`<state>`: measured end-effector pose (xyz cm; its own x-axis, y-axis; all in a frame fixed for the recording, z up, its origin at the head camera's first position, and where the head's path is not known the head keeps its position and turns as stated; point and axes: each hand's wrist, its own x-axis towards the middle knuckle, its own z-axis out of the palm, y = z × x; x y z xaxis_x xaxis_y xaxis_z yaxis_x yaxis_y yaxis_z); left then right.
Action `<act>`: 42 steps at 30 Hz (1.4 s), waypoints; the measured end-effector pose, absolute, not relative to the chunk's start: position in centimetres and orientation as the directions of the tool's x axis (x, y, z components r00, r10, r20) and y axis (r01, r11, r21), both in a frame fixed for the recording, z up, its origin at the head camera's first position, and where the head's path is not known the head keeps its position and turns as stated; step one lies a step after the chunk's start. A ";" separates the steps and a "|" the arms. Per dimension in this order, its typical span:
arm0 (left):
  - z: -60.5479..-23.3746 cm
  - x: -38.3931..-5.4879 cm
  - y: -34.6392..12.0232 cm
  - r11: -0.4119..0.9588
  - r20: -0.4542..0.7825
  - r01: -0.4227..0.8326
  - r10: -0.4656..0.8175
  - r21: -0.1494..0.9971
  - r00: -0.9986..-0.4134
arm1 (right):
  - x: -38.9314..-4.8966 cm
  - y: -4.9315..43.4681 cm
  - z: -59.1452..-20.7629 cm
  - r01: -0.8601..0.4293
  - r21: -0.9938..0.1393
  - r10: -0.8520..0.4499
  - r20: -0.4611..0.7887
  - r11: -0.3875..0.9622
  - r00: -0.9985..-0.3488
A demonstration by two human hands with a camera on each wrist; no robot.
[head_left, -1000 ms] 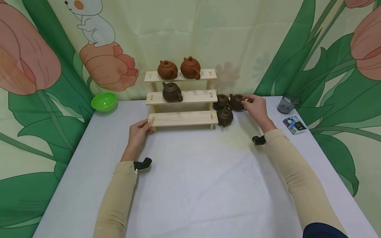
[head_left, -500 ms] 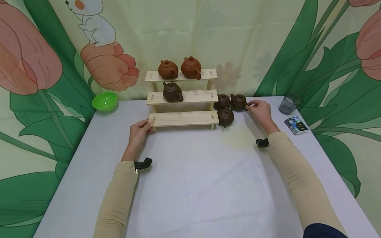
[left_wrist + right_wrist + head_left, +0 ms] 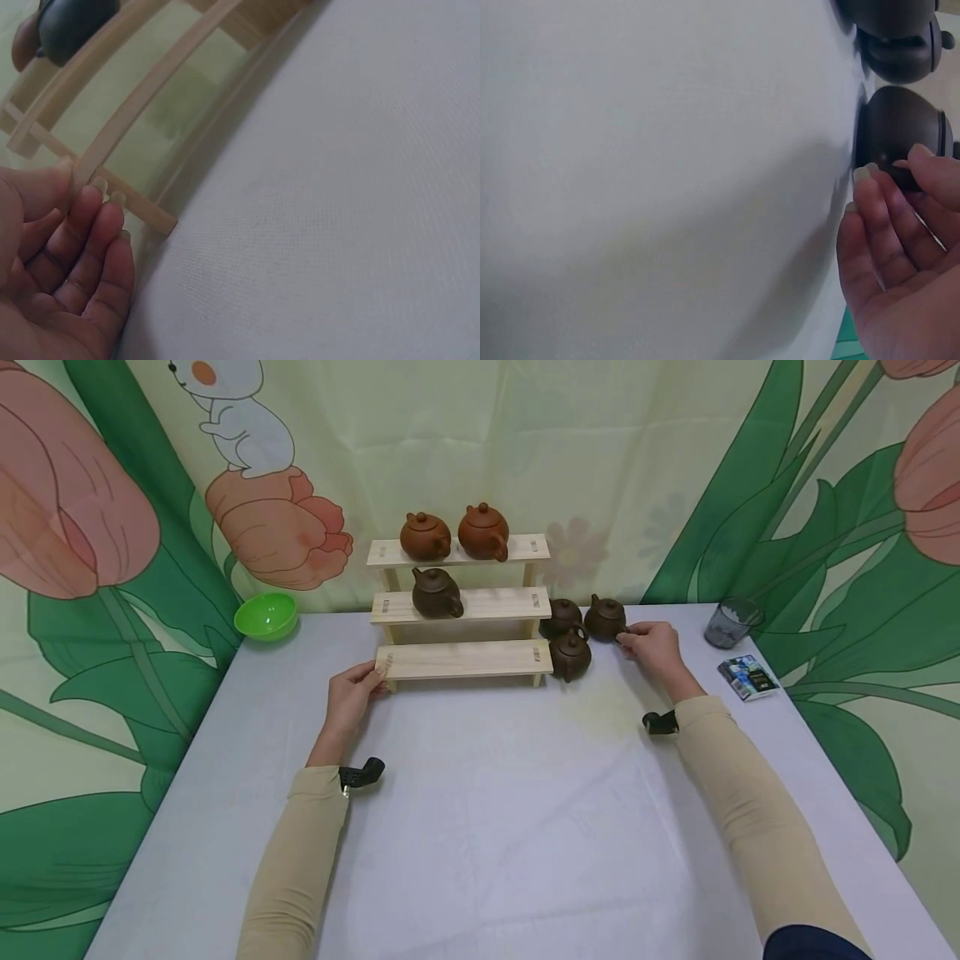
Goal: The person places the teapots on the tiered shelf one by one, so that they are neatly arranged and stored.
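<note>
A three-tier wooden stand point(image 3: 465, 661) stands against the back curtain. My left hand point(image 3: 348, 700) pinches the left end of its lowest shelf between thumb and fingers, as the left wrist view also shows. At the right, my right hand point(image 3: 656, 652) pinches the handle of a dark brown teapot point(image 3: 604, 617), which sits upright on the table. Two more dark teapots, one at the back point(image 3: 562, 617) and one in front point(image 3: 571, 656), sit beside the stand's right end. On the middle shelf is a dark teapot point(image 3: 437, 593); two reddish-brown teapots point(image 3: 483, 532) occupy the top shelf.
A green bowl point(image 3: 266, 617) stands at the table's back left corner. Toward the right edge are a clear grey glass point(image 3: 732, 623) and a small printed box point(image 3: 747, 677). A white cloth point(image 3: 510, 810) covers the table, and a printed curtain point(image 3: 600, 460) hangs behind.
My right hand has moved down and slightly right, from the dark teapot's upper side to its handle. That teapot has shifted slightly. My left hand stays on the stand.
</note>
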<state>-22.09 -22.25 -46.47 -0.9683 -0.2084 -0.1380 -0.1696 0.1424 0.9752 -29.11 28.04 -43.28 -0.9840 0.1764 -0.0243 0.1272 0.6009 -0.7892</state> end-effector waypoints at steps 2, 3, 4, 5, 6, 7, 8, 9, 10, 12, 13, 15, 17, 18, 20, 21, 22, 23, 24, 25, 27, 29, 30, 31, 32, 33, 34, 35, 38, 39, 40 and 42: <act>-46.5 -22.1 -22.2 0.143 -0.138 -0.171 -0.212 0.975 -0.967 | -29.0 27.8 -43.1 0.122 -0.784 0.161 -0.028 0.608 -0.987; -46.5 -22.2 -22.2 0.140 -0.140 -0.172 -0.213 0.975 -0.967 | -28.9 27.7 -43.0 0.115 -0.777 0.156 -0.022 0.619 -0.988; -46.5 -22.2 -22.2 0.139 -0.143 -0.176 -0.216 0.975 -0.966 | -28.9 27.6 -43.0 0.109 -0.768 0.155 -0.013 0.631 -0.988; -46.5 -22.2 -22.2 0.140 -0.147 -0.179 -0.218 0.974 -0.965 | -28.9 27.5 -43.1 0.107 -0.761 0.157 -0.006 0.640 -0.988; -46.5 -22.2 -22.2 0.139 -0.149 -0.182 -0.222 0.973 -0.964 | -28.9 27.4 -43.1 0.105 -0.755 0.160 0.000 0.647 -0.987; -46.5 -22.2 -22.3 0.138 -0.150 -0.184 -0.224 0.973 -0.963 | -28.9 27.4 -43.2 0.105 -0.751 0.163 0.005 0.652 -0.987; -46.5 -22.2 -22.2 0.139 -0.151 -0.185 -0.225 0.973 -0.962 | -28.9 27.4 -43.3 0.106 -0.745 0.171 0.010 0.658 -0.985; -46.5 -22.2 -22.2 0.141 -0.152 -0.186 -0.225 0.972 -0.962 | -28.9 27.5 -43.4 0.109 -0.741 0.178 0.014 0.662 -0.984; -46.5 -22.2 -22.2 0.145 -0.151 -0.187 -0.225 0.972 -0.963 | -28.9 27.5 -43.4 0.112 -0.740 0.186 0.018 0.664 -0.982; -46.4 -22.2 -22.2 0.142 -0.147 -0.182 -0.224 0.973 -0.963 | -28.8 27.6 -43.4 0.107 -0.739 0.192 0.031 0.665 -0.981; -46.4 -22.1 -22.2 0.142 -0.146 -0.180 -0.222 0.973 -0.964 | -28.7 27.7 -43.3 0.103 -0.737 0.194 0.039 0.668 -0.980; -46.4 -22.1 -22.2 0.139 -0.146 -0.179 -0.217 0.974 -0.965 | -28.5 27.7 -43.1 0.097 -0.736 0.200 0.053 0.670 -0.978; -46.4 -22.0 -22.2 0.139 -0.145 -0.177 -0.215 0.974 -0.966 | -28.3 27.5 -42.7 0.085 -0.744 0.193 0.060 0.662 -0.979; -46.4 -22.0 -22.3 0.141 -0.142 -0.175 -0.214 0.974 -0.966 | -28.2 27.4 -42.4 0.077 -0.750 0.191 0.066 0.657 -0.979; -46.4 -22.0 -22.3 0.145 -0.137 -0.170 -0.214 0.975 -0.967 | -27.9 27.0 -41.9 0.058 -0.770 0.187 0.080 0.635 -0.979; -46.3 -21.9 -22.3 0.146 -0.134 -0.168 -0.214 0.975 -0.968 | -27.8 26.8 -41.5 0.046 -0.781 0.184 0.089 0.623 -0.979; -46.3 -21.9 -22.4 0.148 -0.132 -0.166 -0.215 0.975 -0.968 | -27.8 26.5 -41.2 0.033 -0.785 0.181 0.102 0.619 -0.978; -46.3 -21.9 -22.4 0.147 -0.131 -0.165 -0.215 0.975 -0.968 | -27.8 26.3 -40.9 0.020 -0.787 0.180 0.116 0.616 -0.977; -46.3 -21.9 -22.3 0.149 -0.129 -0.163 -0.214 0.975 -0.968 | -27.7 26.1 -40.6 0.011 -0.788 0.183 0.129 0.615 -0.975; -46.3 -21.9 -22.3 0.150 -0.130 -0.164 -0.214 0.975 -0.968 | -27.7 25.9 -40.3 0.004 -0.788 0.183 0.138 0.615 -0.973; -46.3 -21.9 -22.2 0.149 -0.131 -0.165 -0.213 0.975 -0.968 | -27.6 25.6 -39.7 -0.010 -0.785 0.181 0.155 0.619 -0.971; -46.3 -21.9 -22.2 0.145 -0.136 -0.168 -0.213 0.975 -0.968 | -27.6 25.4 -39.2 -0.027 -0.783 0.175 0.172 0.622 -0.969; -46.4 -21.9 -22.2 0.142 -0.138 -0.170 -0.212 0.975 -0.967 | -27.5 25.2 -38.8 -0.034 -0.783 0.171 0.178 0.621 -0.969; -46.4 -21.9 -22.2 0.138 -0.141 -0.172 -0.213 0.975 -0.967 | -27.5 25.1 -38.5 -0.044 -0.783 0.166 0.186 0.620 -0.969; -46.4 -21.9 -22.2 0.136 -0.144 -0.175 -0.213 0.975 -0.966 | -27.5 24.9 -38.1 -0.054 -0.783 0.161 0.194 0.620 -0.968; -46.4 -21.9 -22.2 0.135 -0.146 -0.178 -0.213 0.975 -0.966 | -27.4 24.8 -37.8 -0.064 -0.779 0.155 0.203 0.624 -0.967; -46.5 -21.9 -22.2 0.134 -0.150 -0.181 -0.214 0.974 -0.965 | -27.4 24.6 -37.4 -0.069 -0.777 0.151 0.208 0.625 -0.966; -46.4 -21.9 -22.2 0.134 -0.151 -0.183 -0.214 0.974 -0.965 | -27.3 24.4 -37.0 -0.074 -0.773 0.147 0.212 0.630 -0.966; -46.4 -21.9 -22.2 0.138 -0.151 -0.183 -0.217 0.973 -0.964 | -27.1 23.8 -36.0 -0.092 -0.768 0.130 0.223 0.633 -0.966; -46.3 -21.9 -22.2 0.139 -0.150 -0.182 -0.218 0.973 -0.964 | -26.9 23.5 -35.7 -0.095 -0.768 0.125 0.223 0.633 -0.967; -46.3 -22.0 -22.2 0.138 -0.149 -0.181 -0.218 0.974 -0.965 | -26.8 23.2 -35.4 -0.099 -0.769 0.121 0.223 0.631 -0.967; -46.3 -22.0 -22.2 0.139 -0.147 -0.180 -0.216 0.974 -0.965 | -26.5 22.6 -34.9 -0.105 -0.775 0.106 0.217 0.623 -0.970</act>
<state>-21.99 -22.20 -46.30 -0.9652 -0.2162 -0.1471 -0.1796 0.1391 0.9739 -26.49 22.56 -34.87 -0.9703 0.1062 0.2172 -0.1054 0.6227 -0.7753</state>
